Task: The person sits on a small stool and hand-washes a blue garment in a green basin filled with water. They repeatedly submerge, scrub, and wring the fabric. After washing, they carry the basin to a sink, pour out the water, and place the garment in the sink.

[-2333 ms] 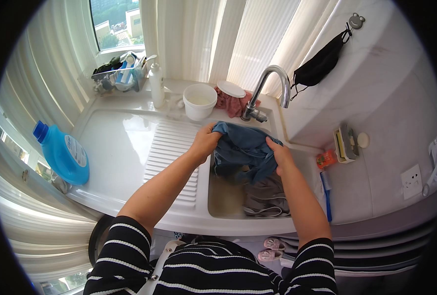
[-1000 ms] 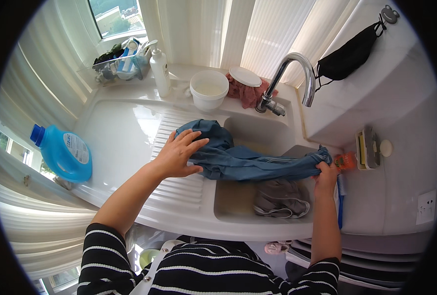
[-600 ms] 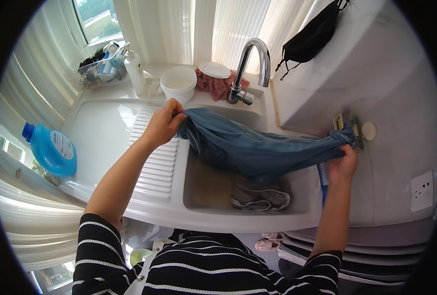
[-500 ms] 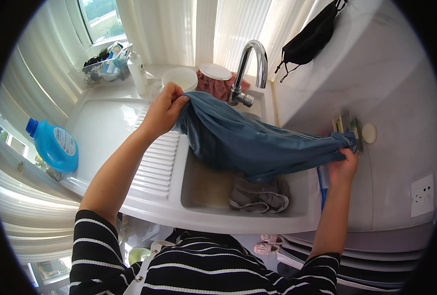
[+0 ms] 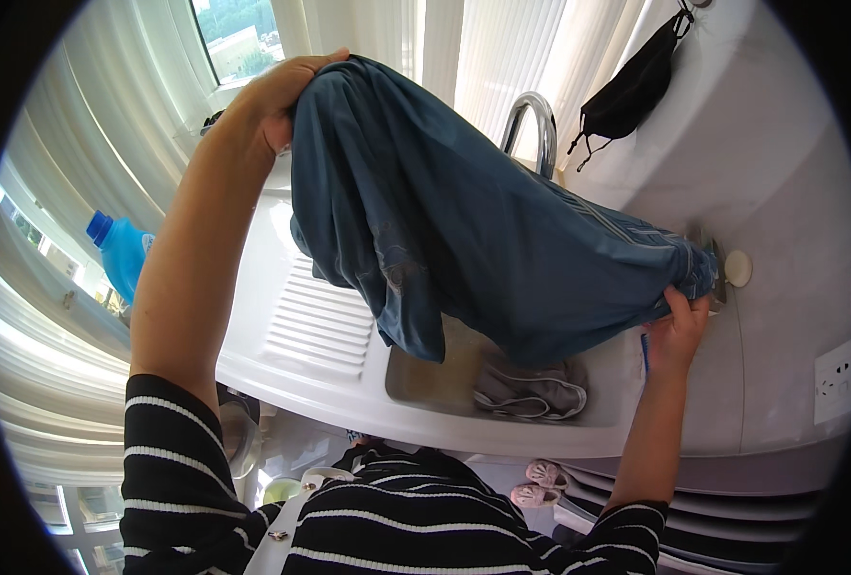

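A blue striped garment, probably trousers [image 5: 483,230], is stretched over the sink [image 5: 425,398]. Its upper left end is gripped by my left hand [image 5: 277,96], raised high, with the fingers partly behind the cloth. On the other side my right hand [image 5: 679,331] clasps the bunched, gathered end beside the wall. Some cloth sags between the hands, and a loose fold with a pale soiled-looking patch hangs toward the basin's edge. Down in the cloudy water lies a grey garment with light piping [image 5: 531,385].
The chrome faucet [image 5: 533,125] rises behind the cloth. Ridged washboard [image 5: 320,326] lies left of the basin. A blue detergent bottle [image 5: 119,254] stands at far left. A black mask [image 5: 626,91] hangs on the right wall, above a white round piece [image 5: 737,268] and a socket [image 5: 835,383].
My left hand has lifted up and to the left, spreading the blue trousers wider and higher. The right hand keeps its hold almost in place. The cloth now covers more of the counter.
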`<state>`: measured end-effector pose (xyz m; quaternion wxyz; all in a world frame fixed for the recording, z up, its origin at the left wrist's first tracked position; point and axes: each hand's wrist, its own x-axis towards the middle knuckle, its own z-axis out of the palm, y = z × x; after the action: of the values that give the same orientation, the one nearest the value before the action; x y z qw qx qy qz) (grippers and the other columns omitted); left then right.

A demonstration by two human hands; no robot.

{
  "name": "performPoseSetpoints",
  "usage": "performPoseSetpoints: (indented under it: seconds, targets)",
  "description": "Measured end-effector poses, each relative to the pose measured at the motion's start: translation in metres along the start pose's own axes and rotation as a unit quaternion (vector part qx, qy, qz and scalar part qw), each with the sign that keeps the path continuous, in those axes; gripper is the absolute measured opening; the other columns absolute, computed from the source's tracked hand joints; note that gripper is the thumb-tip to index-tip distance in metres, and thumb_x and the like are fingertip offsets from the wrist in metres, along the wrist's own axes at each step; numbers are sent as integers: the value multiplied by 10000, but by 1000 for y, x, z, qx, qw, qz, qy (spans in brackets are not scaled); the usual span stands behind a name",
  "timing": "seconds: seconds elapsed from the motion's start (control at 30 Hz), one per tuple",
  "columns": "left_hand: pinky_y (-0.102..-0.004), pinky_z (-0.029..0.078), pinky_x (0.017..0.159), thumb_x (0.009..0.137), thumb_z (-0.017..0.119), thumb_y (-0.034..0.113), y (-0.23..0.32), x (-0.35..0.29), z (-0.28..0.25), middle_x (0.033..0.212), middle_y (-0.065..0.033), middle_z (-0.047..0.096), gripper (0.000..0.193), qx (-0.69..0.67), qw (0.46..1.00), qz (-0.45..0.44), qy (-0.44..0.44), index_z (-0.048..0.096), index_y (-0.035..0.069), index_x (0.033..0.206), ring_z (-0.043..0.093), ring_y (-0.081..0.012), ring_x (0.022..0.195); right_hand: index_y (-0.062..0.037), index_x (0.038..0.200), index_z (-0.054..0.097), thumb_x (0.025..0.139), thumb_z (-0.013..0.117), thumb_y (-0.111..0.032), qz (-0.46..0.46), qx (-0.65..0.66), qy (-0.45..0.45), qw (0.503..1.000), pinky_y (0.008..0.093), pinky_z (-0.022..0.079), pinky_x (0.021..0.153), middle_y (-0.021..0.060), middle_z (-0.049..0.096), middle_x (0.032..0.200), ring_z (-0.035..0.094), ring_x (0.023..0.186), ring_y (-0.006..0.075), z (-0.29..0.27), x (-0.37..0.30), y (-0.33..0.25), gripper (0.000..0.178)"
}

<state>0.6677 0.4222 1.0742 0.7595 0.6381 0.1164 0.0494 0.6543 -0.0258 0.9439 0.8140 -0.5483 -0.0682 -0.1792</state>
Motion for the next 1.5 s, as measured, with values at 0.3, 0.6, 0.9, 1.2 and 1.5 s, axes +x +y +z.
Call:
performPoseSetpoints:
  seconds: [0.3, 0.6, 0.9, 1.2, 1.5]
  targets:
    - [-358, 484, 796, 782, 663, 396, -146, 39, -91, 1055, -162, 592, 475, 500, 859, 29, 105, 579, 27, 1069, 584, -283, 946, -12, 1153, 511, 803, 566, -81, 136, -391, -247, 876, 313, 432, 826, 108, 607, 1001, 570, 931, 213, 40, -27, 163, 361]
    - [-641, 204, 991, 696, 712, 441, -269, -47, -90, 1403, -179, 300, 465, 618, 740, 172, -202, 636, 159, 1057, 223, -388, 1322, -51, 1169, 550, 803, 620, -260, 46, -479, -377, 791, 374, 453, 837, 159, 564, 1080, 563, 890, 306, 163, -92, 235, 427]
    - [-385, 416, 845, 716, 722, 315, -270, -47, -181, 1013, -109, 578, 325, 398, 877, 182, -198, 608, 25, 623, 508, -302, 1013, -49, 786, 653, 743, 662, -190, 107, -387, -517, 756, 348, 472, 636, 89, 618, 719, 598, 663, 246, 219, -88, 234, 149]
    - [-412, 307, 872, 702, 722, 409, -291, -39, -165, 922, -57, 520, 378, 486, 835, 243, -93, 582, 78, 588, 452, -278, 976, -59, 896, 670, 765, 586, -125, -116, -674, -427, 591, 378, 481, 770, 138, 649, 936, 612, 887, 303, 348, 85, 304, 169]
    - [-410, 316, 897, 718, 683, 456, -288, -43, -164, 944, -49, 524, 396, 534, 816, 204, -85, 634, 72, 634, 446, -266, 999, -6, 931, 671, 710, 647, -107, -126, -744, -492, 434, 412, 514, 755, 163, 662, 933, 637, 883, 318, 366, 92, 332, 244]
